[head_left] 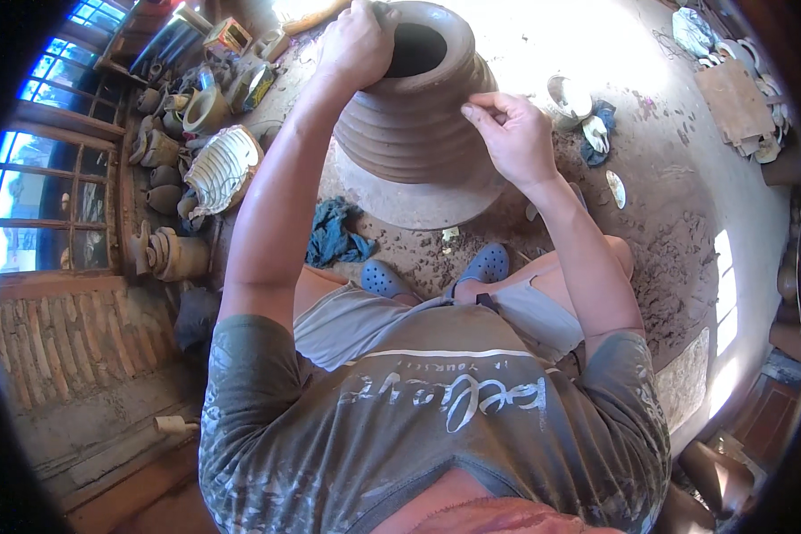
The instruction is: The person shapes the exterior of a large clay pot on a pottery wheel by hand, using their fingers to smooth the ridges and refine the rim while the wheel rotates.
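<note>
A large wet clay pot (409, 133) with a ridged, stepped wall stands upright on a round pale wheel head (418, 203). Its thick rim surrounds a dark opening. My left hand (358, 44) is closed at the left side of the rim; its fingertips are hidden, and a small dark bit by the thumb is too unclear to name. My right hand (512, 138) is at the right side of the pot, with thumb and fingers pinched together close to the outer wall. Whatever the pinch holds, if anything, is too small to make out.
A blue-green rag (336, 233) lies beside the wheel, near my clogs (384, 279). Clay crumbs cover the floor. At right sits a white bowl (570, 98) near a dark cloth (603, 120). Ridged pottery (222, 169) and several small pots line the left wall under windows.
</note>
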`<state>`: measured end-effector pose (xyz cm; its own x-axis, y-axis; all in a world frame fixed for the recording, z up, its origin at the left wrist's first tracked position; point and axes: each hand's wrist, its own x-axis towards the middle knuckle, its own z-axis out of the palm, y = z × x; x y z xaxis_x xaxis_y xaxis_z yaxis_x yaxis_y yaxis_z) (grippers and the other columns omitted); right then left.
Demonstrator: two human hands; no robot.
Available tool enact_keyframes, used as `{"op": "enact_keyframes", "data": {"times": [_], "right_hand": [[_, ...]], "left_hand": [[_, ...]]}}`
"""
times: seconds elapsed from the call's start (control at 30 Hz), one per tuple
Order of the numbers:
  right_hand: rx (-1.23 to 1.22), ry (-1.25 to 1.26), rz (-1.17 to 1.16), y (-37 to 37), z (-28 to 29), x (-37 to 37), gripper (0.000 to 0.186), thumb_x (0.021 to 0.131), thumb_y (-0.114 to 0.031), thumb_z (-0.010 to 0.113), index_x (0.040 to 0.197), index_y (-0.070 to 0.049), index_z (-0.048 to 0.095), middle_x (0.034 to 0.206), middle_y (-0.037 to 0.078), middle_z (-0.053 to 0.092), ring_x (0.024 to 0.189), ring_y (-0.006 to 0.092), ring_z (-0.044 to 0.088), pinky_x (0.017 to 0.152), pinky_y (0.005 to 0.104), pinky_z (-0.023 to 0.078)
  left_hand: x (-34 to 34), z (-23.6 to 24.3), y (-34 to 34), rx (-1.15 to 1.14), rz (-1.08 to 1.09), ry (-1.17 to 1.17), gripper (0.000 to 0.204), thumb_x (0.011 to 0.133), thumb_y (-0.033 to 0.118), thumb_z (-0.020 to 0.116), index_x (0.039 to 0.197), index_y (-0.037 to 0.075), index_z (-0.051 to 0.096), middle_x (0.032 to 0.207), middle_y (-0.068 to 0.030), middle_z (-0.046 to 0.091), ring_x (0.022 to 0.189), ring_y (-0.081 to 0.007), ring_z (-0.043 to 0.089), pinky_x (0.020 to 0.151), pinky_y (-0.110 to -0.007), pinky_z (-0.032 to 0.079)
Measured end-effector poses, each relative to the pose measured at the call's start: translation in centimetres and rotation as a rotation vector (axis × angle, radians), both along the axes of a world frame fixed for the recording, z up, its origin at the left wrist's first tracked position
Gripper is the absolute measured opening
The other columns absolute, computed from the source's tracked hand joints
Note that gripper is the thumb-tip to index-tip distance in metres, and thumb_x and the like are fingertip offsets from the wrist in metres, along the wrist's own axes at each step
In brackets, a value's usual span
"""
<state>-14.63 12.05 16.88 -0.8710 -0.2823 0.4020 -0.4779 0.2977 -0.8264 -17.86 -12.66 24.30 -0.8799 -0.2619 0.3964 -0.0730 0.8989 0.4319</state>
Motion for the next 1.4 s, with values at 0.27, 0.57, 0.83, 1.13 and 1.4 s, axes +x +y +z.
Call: {"op": "enact_keyframes", "data": {"times": [0.27,0.57,0.83,1.13,1.4], "right_hand": [[0.063,0.032,0.012,-1.1,0.7,0.0,0.020,0.089,-0.019,0.083,0.095,0.000,0.078,0.091,0.015,0.076,0.071,0.0215,0.071,0.068,0.0324,0.057],[0.115,-0.092,0.058,-0.6,1.2,-1.5,0.039,0.078,-0.033,0.095,0.081,-0.002,0.073,0.074,0.013,0.075,0.067,0.0172,0.071,0.064,0.0327,0.056],[0.120,-0.152,0.196,0.4,1.6,-4.3,0.035,0.076,-0.026,0.097,0.083,-0.002,0.073,0.076,0.007,0.073,0.069,0.0121,0.064,0.067,0.0288,0.053],[-0.063,-0.257,0.033,3.5,-1.0,-13.0,0.021,0.099,-0.021,0.076,0.109,-0.003,0.076,0.092,0.003,0.076,0.079,0.0079,0.067,0.076,0.0265,0.057],[-0.048,-0.455,0.216,2.0,-0.1,-5.8,0.056,0.092,-0.003,0.057,0.148,-0.003,0.061,0.079,0.003,0.065,0.059,0.0063,0.058,0.057,0.0246,0.052]], "left_hand": [[0.5,2.0,-0.2,-0.119,-0.225,-0.027,0.034,0.106,0.032,0.058,0.118,0.001,0.059,0.117,-0.0266,0.069,0.111,-0.0447,0.066,0.096,-0.053,0.051],[-0.1,3.2,-1.9,-0.055,-0.532,-0.061,0.027,0.105,0.024,0.061,0.120,0.002,0.060,0.113,-0.0216,0.069,0.110,-0.0407,0.067,0.093,-0.047,0.052],[-0.6,4.3,-1.7,0.017,-0.646,-0.113,0.024,0.106,0.021,0.062,0.120,0.003,0.060,0.111,-0.0187,0.069,0.107,-0.0355,0.067,0.093,-0.045,0.052],[-1.0,2.0,-1.5,-0.101,-0.401,0.040,0.037,0.105,0.030,0.061,0.125,-0.001,0.062,0.121,-0.0243,0.068,0.116,-0.0426,0.064,0.102,-0.047,0.050],[-0.2,0.9,-0.7,-0.165,-0.047,-0.105,0.050,0.110,0.044,0.042,0.135,0.004,0.059,0.129,-0.0266,0.068,0.123,-0.0457,0.063,0.104,-0.053,0.047]]}}
